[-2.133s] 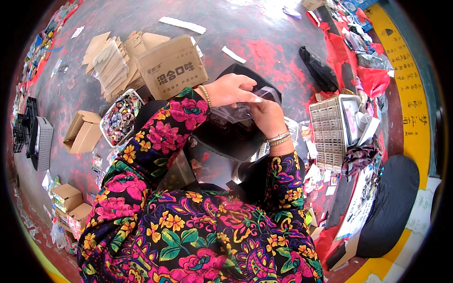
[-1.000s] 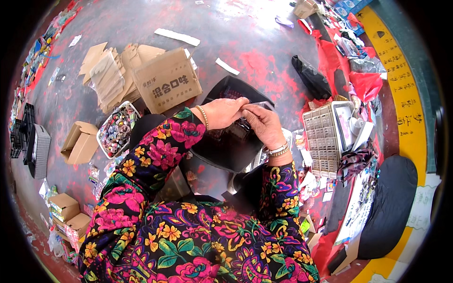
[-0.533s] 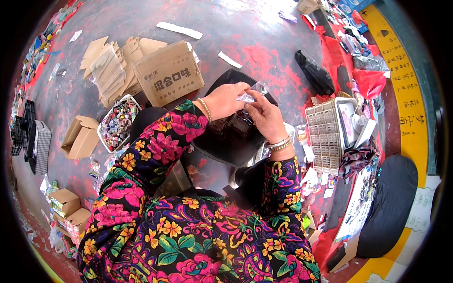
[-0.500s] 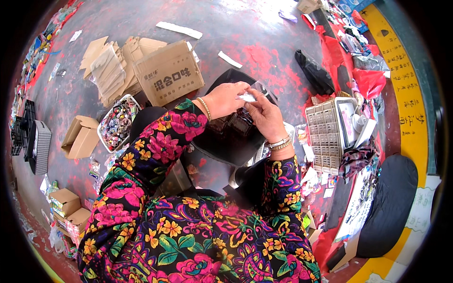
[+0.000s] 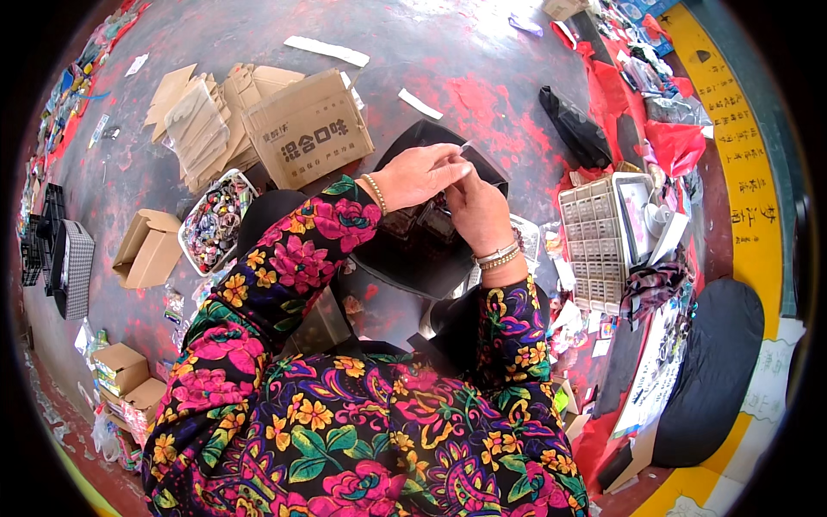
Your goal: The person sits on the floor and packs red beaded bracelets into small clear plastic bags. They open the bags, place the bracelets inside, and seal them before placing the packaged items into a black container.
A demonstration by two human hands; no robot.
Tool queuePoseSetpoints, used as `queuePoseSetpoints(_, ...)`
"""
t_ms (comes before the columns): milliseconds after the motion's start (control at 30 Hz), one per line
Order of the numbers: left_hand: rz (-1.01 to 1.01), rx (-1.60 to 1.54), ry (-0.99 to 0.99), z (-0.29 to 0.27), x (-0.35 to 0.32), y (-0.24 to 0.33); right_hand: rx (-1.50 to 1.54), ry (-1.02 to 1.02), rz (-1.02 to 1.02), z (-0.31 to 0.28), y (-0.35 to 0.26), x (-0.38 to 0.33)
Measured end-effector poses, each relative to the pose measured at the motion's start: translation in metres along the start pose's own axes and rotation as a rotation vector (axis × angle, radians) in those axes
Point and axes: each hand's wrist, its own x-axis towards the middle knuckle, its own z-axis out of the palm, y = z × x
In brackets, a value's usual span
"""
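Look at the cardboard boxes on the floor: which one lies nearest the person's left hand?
The big printed cardboard box, just beyond the left hand. The open empty box and the small boxes lie farther left.

Small clear packet, pinched upright over black tray.

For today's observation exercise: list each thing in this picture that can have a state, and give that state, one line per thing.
Left hand: closed, pinching a small clear item.
Right hand: curled, touching the same item.
Large cardboard box: on its side, flaps open.
Small cardboard box: open.
White tray: full of small pieces.
Grey gridded crate: upright, compartments open.
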Motion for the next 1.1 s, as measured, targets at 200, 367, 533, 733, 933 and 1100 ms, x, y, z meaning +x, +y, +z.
queuePoseSetpoints(200,0.105,0.175,0.179,0.001,-0.004,-0.002,0.059,0.12,-0.154,0.005,-0.005,-0.001)
queuePoseSetpoints(367,0.03,0.269,0.171,0.001,-0.002,0.006,-0.061,0.115,-0.215,0.007,0.004,0.001)
queuePoseSetpoints(533,0.101,0.214,0.251,-0.007,0.003,-0.014,-0.001,0.386,-0.341,0.003,-0.012,0.005)
queuePoseSetpoints(733,-0.091,-0.209,0.436,-0.025,0.014,-0.029,0.007,0.641,-0.343,0.001,-0.005,-0.001)
queuePoseSetpoints(933,-0.167,-0.461,0.453,-0.028,0.006,-0.01,-0.023,0.344,0.006,0.037,0.053,-0.001)
queuePoseSetpoints(1100,-0.158,-0.467,0.437,-0.027,0.008,-0.01,-0.147,-0.272,0.21,0.084,0.086,-0.01)
